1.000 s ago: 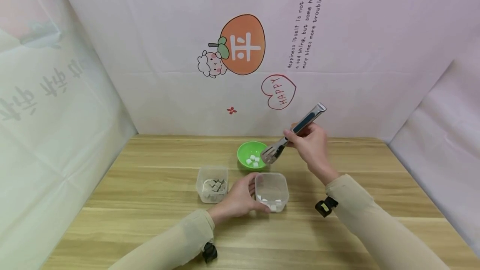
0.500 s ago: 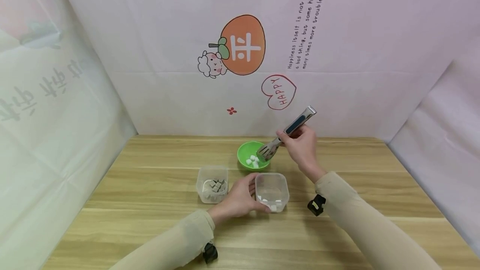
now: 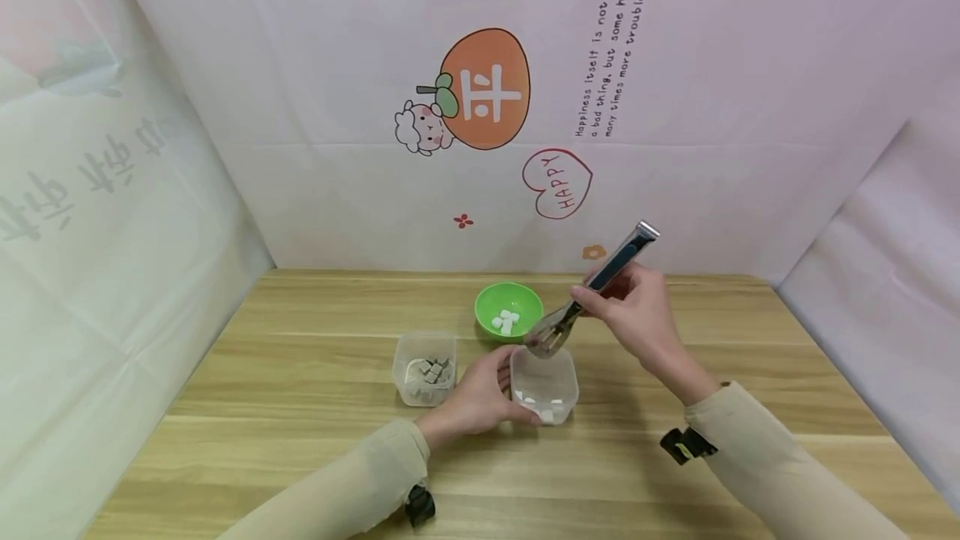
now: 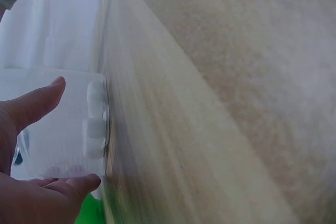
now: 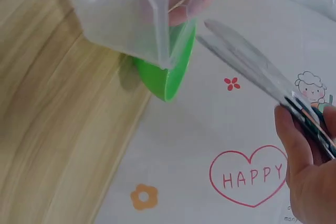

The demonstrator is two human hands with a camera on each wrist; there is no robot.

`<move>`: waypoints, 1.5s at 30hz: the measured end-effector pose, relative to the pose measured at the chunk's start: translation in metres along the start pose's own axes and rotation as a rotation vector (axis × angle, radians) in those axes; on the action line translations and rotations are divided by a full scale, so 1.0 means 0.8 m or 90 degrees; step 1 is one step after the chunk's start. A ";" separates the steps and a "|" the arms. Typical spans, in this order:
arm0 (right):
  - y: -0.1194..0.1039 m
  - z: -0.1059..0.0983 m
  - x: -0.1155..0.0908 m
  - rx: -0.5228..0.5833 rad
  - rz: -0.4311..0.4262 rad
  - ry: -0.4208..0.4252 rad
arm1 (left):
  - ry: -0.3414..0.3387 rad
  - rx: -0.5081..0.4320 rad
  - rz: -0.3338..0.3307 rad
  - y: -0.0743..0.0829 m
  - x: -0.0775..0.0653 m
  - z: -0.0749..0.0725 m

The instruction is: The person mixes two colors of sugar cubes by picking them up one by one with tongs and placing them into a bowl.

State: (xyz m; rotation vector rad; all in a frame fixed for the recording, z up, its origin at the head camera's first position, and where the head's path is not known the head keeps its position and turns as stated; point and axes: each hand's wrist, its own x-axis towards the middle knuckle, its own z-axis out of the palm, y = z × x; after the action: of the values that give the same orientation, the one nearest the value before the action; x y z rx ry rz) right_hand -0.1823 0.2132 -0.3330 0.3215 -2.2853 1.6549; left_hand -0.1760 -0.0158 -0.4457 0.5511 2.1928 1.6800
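Observation:
My right hand [image 3: 647, 315] grips metal serving tongs [image 3: 618, 263] by the dark-inlaid handle, the slotted head pointing down left. That head hangs above the back rim of a clear square plastic container [image 3: 545, 377], which my left hand [image 3: 476, 397] holds from its left side, thumb in front and fingers behind. Several white cubes [image 4: 95, 129] lie on the container's bottom. Just behind it stands a green bowl [image 3: 521, 297] with several white cubes [image 3: 506, 322]. In the right wrist view the tongs' arms [image 5: 247, 59] are close together; whether a cube sits between them I cannot tell.
Left of my left hand stands a second clear plastic container [image 3: 425, 346] with several grey cubes [image 3: 433, 372] inside. Everything rests on a wooden table [image 3: 315, 373]. A white printed sheet [image 3: 360, 207] hangs behind its back edge, with more sheets at both sides.
The tongs dipped into the green bowl, then came up and toward me, over the container's back edge. White cubes in the bowl have shifted. My left hand and the container have stayed put.

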 end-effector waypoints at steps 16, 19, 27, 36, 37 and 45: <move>0.034 0.020 -0.022 -0.103 -0.050 -0.161 | -0.001 0.009 0.003 0.001 -0.001 0.001; 0.037 0.022 -0.017 -0.088 -0.048 -0.193 | -0.002 0.013 0.003 0.001 -0.001 0.001; 0.041 0.026 -0.012 -0.059 -0.035 -0.217 | -0.001 0.018 0.002 0.002 -0.002 0.000; 0.044 0.024 -0.013 -0.054 -0.033 -0.157 | 0.000 0.013 0.007 0.002 0.001 0.001; 0.045 0.023 -0.013 -0.059 -0.034 -0.145 | 0.000 0.013 0.007 0.002 0.001 0.001; 0.048 0.016 -0.012 -0.088 -0.020 -0.100 | 0.000 0.013 -0.005 0.002 -0.001 0.002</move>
State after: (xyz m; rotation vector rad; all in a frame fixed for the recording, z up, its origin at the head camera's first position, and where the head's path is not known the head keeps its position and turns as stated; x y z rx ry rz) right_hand -0.1886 0.2134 -0.3743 0.4686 -2.4809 1.4941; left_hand -0.1748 -0.0147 -0.4447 0.5462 2.2121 1.6549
